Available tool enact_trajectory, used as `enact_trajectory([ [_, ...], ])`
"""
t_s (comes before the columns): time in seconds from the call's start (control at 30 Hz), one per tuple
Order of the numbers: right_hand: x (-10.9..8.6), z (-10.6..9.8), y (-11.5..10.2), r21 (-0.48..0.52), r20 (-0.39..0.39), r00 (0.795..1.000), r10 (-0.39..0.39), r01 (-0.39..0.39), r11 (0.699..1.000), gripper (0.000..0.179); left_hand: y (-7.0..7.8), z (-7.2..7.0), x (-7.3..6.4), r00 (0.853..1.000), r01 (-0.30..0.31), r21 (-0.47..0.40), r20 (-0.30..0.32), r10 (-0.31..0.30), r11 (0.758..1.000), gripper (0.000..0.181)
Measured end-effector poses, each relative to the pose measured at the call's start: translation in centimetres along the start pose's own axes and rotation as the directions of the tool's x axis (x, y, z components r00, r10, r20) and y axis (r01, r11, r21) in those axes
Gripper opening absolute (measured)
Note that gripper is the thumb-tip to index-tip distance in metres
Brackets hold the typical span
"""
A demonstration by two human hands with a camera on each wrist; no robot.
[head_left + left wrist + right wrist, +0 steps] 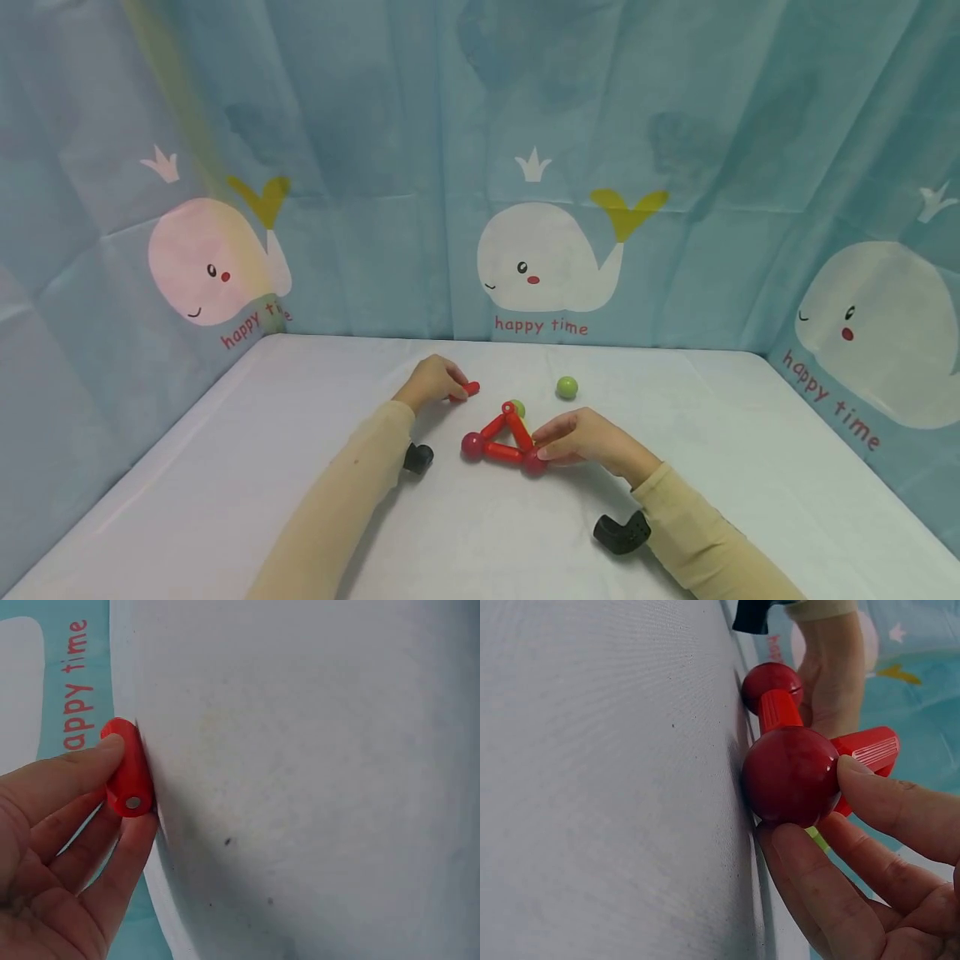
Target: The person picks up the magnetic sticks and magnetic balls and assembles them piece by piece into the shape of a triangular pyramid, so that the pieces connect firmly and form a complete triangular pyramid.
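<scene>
My left hand [435, 381] pinches a short red magnetic rod [133, 769] between thumb and fingers, close over the white table; a silver disc shows at its end. Nearer the middle lies a triangle of red rods [503, 452] with a dark red ball [472, 447] at its left corner. At its right corner is another red ball [789, 776], which my right hand [588, 439] holds with the thumb on one side and fingers on the other. One rod slants up to the far corner, where a green ball [518, 408] is partly hidden behind a rod's end.
A loose green ball [567, 387] lies on the white table [712, 450] behind the right hand. Black wrist devices [622, 533] hang beside both sleeves. A blue curtain [390, 167] with printed whales borders the table at the back and sides.
</scene>
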State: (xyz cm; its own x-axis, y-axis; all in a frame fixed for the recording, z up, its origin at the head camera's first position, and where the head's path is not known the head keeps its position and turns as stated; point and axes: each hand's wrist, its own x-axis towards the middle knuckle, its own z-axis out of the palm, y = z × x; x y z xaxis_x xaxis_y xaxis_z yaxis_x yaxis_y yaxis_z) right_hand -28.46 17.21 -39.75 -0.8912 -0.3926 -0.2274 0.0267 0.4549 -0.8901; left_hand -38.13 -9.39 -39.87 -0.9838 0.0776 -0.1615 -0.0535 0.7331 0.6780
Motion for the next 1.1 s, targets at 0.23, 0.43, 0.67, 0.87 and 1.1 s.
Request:
enact_trajectory([
  [0.23,-0.1,0.0,0.0,0.007,0.003,1.000,0.005,-0.005,1.000,0.032,-0.3,0.0,-1.5,1.000,0.020,0.031,0.008,-0.020,0.999,0.019],
  [0.43,0.1,-0.1,0.3,0.008,-0.001,1.000,0.001,-0.001,1.000,0.032,-1.0,-0.2,-2.6,1.000,-0.001,0.040,0.020,0.000,0.999,0.017],
  [0.67,0.1,0.0,0.3,0.001,-0.003,1.000,0.005,-0.005,1.000,0.031,-1.3,-0.5,-3.9,0.996,-0.040,-0.091,0.071,0.047,0.995,0.019],
  [0.87,0.1,-0.1,0.2,-0.018,-0.006,1.000,0.015,-0.015,1.000,0.032,-1.0,-0.7,-5.2,0.986,-0.102,-0.194,0.111,0.125,0.976,0.019],
  [1.1,0.0,0.0,0.0,-0.015,-0.001,1.000,-0.005,0.005,1.000,0.031,-0.5,-0.4,-6.3,0.974,-0.139,-0.273,0.136,0.181,0.952,0.023],
])
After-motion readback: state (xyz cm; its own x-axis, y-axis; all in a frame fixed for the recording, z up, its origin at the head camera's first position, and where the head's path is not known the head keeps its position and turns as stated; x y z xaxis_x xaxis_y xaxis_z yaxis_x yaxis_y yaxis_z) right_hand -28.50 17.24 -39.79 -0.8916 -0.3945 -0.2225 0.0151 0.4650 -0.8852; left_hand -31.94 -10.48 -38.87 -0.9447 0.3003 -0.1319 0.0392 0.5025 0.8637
